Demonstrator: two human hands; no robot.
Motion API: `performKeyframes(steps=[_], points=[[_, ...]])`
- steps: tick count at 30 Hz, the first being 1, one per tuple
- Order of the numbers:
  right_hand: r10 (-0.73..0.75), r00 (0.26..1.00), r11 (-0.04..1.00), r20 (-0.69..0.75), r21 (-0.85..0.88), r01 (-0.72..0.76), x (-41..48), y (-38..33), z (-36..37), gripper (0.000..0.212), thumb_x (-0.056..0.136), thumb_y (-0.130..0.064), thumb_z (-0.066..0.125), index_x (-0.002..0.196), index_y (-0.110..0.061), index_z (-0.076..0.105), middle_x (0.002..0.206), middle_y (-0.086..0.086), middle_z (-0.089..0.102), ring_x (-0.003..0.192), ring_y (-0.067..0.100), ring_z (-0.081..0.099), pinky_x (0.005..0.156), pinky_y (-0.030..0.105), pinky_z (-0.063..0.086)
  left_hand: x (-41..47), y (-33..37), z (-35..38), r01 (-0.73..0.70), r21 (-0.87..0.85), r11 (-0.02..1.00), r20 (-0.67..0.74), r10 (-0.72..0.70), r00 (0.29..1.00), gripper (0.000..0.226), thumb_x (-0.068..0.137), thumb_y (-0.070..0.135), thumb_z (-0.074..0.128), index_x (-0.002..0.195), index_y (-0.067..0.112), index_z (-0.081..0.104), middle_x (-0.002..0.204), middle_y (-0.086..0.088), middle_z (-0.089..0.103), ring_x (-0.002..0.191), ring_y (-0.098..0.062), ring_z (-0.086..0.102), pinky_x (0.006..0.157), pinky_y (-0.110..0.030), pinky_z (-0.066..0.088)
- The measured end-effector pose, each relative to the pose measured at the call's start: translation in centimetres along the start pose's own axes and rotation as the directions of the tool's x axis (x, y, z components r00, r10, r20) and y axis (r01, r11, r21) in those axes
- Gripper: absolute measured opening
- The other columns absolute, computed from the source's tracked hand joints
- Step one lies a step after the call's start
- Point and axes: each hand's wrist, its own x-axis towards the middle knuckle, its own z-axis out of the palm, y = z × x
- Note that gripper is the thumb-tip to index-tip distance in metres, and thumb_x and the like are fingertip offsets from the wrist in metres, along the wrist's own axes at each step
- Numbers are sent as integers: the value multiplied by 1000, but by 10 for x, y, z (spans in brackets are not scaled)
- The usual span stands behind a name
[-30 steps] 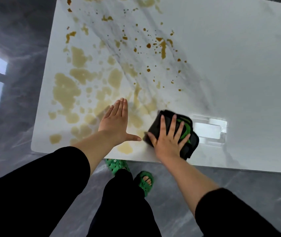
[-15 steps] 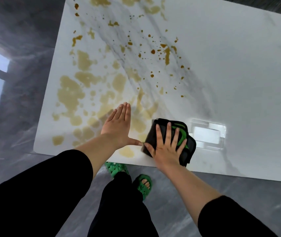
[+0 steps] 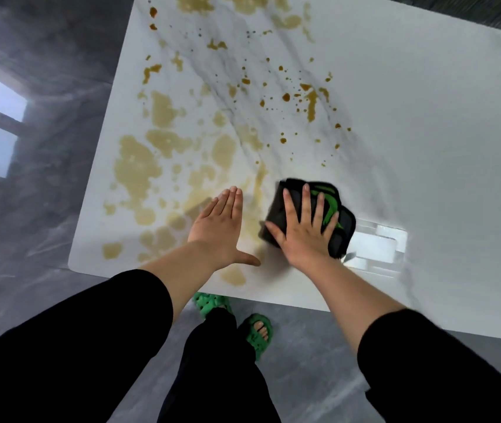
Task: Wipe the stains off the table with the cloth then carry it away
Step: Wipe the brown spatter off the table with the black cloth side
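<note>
My right hand [image 3: 304, 236], fingers [image 3: 305, 203] spread, presses folded black-green cloth [image 3: 328, 193] at 6 o'clock on white marble tabletop [image 3: 426, 132]. My left hand [image 3: 218, 230] flat, empty. Yellow-brown stains [image 3: 136, 169] at 9 to 12 o'clock mostly unwiped; carry-off pending.

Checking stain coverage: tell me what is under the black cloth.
The cloth lies on the white table, pressed by the right hand with spread fingers. A yellowish stain streak runs up to its left edge. The cloth hides whether any stain sits beneath it.
</note>
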Motion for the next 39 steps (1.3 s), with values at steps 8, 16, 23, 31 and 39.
performKeyframes(steps=[8,16,23,31,39], points=[[17,997,1000,77,-22,-16,-4,7,-2,77,63,-84,-10,123,-52,-45,133,-13,-58,131,24,-46,101,59,-27,3,2,-6,6,8,1000,-49,-5,999,131,70,89,38,149,1,-19,162,-10,-13,149,-20,-11,113,-31,-13],[25,999,1000,35,1,-25,51,7,-48,84,64,-85,-5,135,-50,-34,148,-10,-42,139,24,-34,106,59,-20,15,0,-8,9,73,997,-98,-2,995,114,81,81,36,152,-1,-1,162,-12,9,149,-21,11,119,-32,6],[60,989,998,134,-6,-60,-19,38,-1,76,69,-84,-3,126,-54,-43,136,-15,-55,119,14,-57,108,60,-20,31,2,-22,31,74,997,-263,-10,965,88,93,65,34,154,10,2,150,-6,34,139,-24,28,113,-35,20],[174,984,982,35,66,-176,51,34,-49,76,60,-87,-7,116,-56,-47,144,-11,-46,139,26,-33,106,59,-20,62,0,-32,8,111,994,-83,2,997,118,81,81,33,147,0,-22,162,-10,-13,149,-21,-10,116,-33,-11],[52,994,998,96,28,-55,13,41,-26,77,67,-86,-5,127,-53,-41,139,-13,-53,125,18,-52,100,54,-30,67,10,-43,48,72,996,7,-49,999,125,77,84,37,148,-2,-17,162,-14,-7,150,-23,-3,120,-35,-1]])
